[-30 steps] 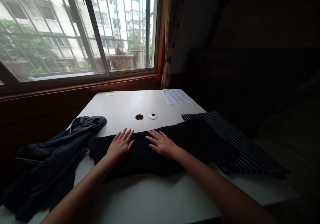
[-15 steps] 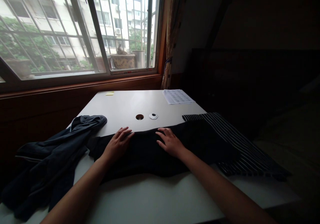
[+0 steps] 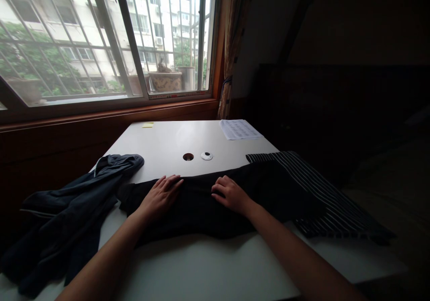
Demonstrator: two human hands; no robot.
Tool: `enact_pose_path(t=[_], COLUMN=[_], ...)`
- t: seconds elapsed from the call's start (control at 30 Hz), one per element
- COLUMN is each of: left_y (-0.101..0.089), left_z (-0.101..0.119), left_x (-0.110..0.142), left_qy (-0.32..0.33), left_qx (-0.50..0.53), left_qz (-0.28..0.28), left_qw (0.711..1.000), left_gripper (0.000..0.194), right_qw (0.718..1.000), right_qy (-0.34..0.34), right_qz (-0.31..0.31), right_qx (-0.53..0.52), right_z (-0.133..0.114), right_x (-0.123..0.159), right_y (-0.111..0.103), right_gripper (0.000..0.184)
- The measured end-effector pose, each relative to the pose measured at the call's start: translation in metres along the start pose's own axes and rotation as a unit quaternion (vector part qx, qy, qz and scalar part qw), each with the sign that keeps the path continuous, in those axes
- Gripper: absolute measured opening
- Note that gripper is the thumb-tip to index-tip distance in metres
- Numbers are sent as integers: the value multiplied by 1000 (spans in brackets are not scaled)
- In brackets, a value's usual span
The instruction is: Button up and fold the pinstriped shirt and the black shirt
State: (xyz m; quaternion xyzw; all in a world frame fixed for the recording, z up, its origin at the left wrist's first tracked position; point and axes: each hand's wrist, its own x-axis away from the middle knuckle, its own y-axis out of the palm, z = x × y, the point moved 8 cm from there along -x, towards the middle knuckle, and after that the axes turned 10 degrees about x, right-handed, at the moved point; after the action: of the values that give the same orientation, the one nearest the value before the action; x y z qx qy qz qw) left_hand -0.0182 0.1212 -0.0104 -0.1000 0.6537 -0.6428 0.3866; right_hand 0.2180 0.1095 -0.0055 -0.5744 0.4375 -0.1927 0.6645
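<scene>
A black garment (image 3: 201, 211) lies stretched sideways across the white table, folded into a long flat strip. My left hand (image 3: 163, 195) rests flat on its left part, fingers extended toward the far edge of the cloth. On the middle of the cloth, my right hand (image 3: 231, 195) has its fingers curled in against the dark fabric; any pinched fold there is hard to see. The right end of the black garment overlaps a black-and-white striped garment (image 3: 312, 182). Left of it, a crumpled dark blue garment (image 3: 77, 202) with light piping hangs over the table's side.
Toward the far side of the white table (image 3: 168, 135) are a round cable hole (image 3: 188, 156), a white round cover (image 3: 207, 156), a yellow sticky note (image 3: 148, 125) and printed papers (image 3: 240, 129). Behind stands a barred window (image 3: 144, 41) with a tied curtain (image 3: 228, 68).
My right hand's fingers have curled inward from a spread pose. My left hand has settled flatter on the cloth, its fingers slightly nearer me. The garments stay in place.
</scene>
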Motion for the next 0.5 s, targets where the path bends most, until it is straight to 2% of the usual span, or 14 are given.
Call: enact_pose_path(t=[0.17,0.5], left_y=[5,10], left_z=[0,0], left_x=[-1,-2], left_qy=[9,-4], left_qx=[4,-1], left_qz=[-27,-30], left_qw=[1000,1000], left_gripper=[52,51], right_qw=[1000,1000], right_qy=[-14,-16], right_qz=[0,-15], right_qx=[-8,-1], right_z=[-3,-3], right_x=[0,1], right_y=[-3,-3], right_gripper=[12,13])
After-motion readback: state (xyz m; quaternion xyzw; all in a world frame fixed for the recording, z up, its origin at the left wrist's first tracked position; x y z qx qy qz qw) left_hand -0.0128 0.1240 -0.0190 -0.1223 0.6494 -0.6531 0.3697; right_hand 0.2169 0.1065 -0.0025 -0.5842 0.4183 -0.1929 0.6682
